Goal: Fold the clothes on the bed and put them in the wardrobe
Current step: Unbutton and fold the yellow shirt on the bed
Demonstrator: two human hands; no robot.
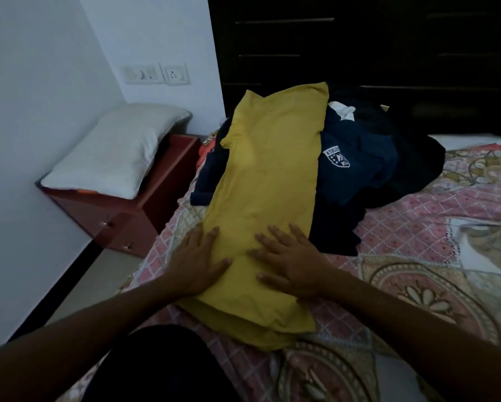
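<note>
Left hand (pixel 198 265) and right hand (pixel 291 264), fingers (pixel 276 237) released, pressed flat the mustard-yellow cotton shirt (pixel 269 169); next, I judged, its end beyond the fingers needed folding back.

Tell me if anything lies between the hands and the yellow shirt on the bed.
Nothing visible does. The left hand and the right hand both rest flat on the near part of the yellow shirt, fingers straight. Its far end lies over the pile of dark clothes.
</note>
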